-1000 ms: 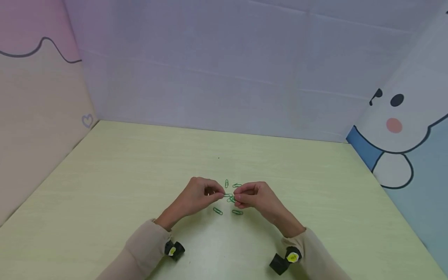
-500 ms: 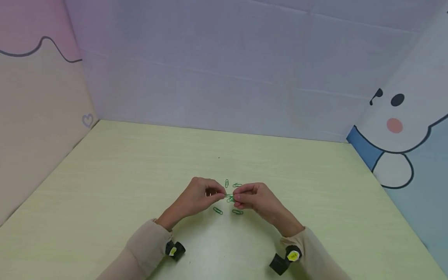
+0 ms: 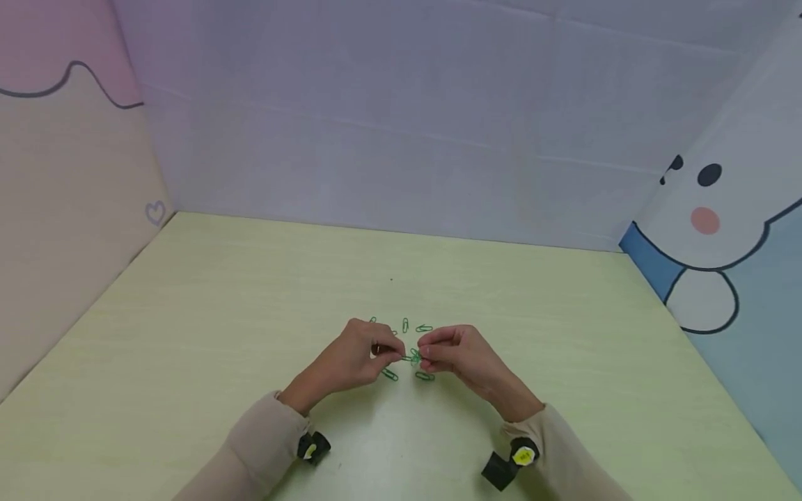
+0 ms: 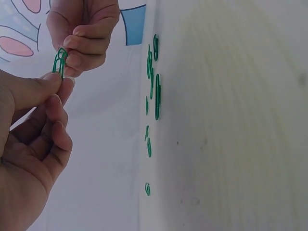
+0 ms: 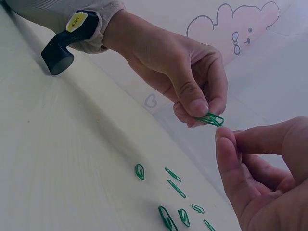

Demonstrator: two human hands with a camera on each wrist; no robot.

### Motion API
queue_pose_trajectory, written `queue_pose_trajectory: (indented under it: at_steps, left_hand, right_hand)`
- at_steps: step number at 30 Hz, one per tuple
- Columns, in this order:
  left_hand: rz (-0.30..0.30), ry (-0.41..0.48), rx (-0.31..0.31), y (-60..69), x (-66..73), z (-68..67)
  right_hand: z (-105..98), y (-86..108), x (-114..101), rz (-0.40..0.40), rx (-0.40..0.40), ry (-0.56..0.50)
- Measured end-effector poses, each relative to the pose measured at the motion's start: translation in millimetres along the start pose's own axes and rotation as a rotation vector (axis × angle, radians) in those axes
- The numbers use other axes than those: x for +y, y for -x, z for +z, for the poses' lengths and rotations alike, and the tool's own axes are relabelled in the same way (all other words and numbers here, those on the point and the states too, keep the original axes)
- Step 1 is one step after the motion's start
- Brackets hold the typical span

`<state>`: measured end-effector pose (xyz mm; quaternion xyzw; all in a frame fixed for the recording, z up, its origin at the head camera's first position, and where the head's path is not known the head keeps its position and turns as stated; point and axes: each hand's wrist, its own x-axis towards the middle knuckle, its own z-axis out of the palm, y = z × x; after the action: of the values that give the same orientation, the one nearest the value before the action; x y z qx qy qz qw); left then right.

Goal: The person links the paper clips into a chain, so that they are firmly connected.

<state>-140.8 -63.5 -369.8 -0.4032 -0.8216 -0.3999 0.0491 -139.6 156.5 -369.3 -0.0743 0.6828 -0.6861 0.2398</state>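
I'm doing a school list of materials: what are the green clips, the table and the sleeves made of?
Clips: probably metal with a smooth green coat, as they're thin wire bent into neat loops; plastic is possible.
Table: wood or wood-look laminate, with faint grain streaks and a soft shine.
Sleeves: cloth, dull not shiny, with soft folds; which cloth, I can't tell.

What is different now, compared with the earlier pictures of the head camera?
The left hand has moved slightly lower in the head view, together with the green paper clip it pinches. Beyond it, two loose paper clips, hidden before, now show. No grip visibly changed: the right hand keeps nearly its place, and the other clips lie on the table as before.
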Motion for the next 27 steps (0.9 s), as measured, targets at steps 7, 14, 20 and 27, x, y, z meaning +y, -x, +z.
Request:
queue_pose_trajectory:
  at_steps: [7, 14, 20, 27]
  left_hand:
    - [-0.056, 0.001, 0.001, 0.2, -0.2, -0.1]
    - [-0.082, -0.011, 0.011, 0.4, -0.4, -1.6]
    - [-0.147, 0.028, 0.031, 1.3, -2.4, -1.3]
    - [-0.218, 0.069, 0.062, 0.8, -4.5, -0.9]
  right_hand:
    - [-1.7, 0.4, -1.9, -0.008, 0.031, 0.009]
    - [-2.9, 0.9, -5.0, -0.027, 0.073, 0.057]
    - [-1.9, 1.8, -7.7, -0.036, 0.151, 0.108]
    - [2.1, 2.5, -9.3, -0.040, 0.234, 0.123]
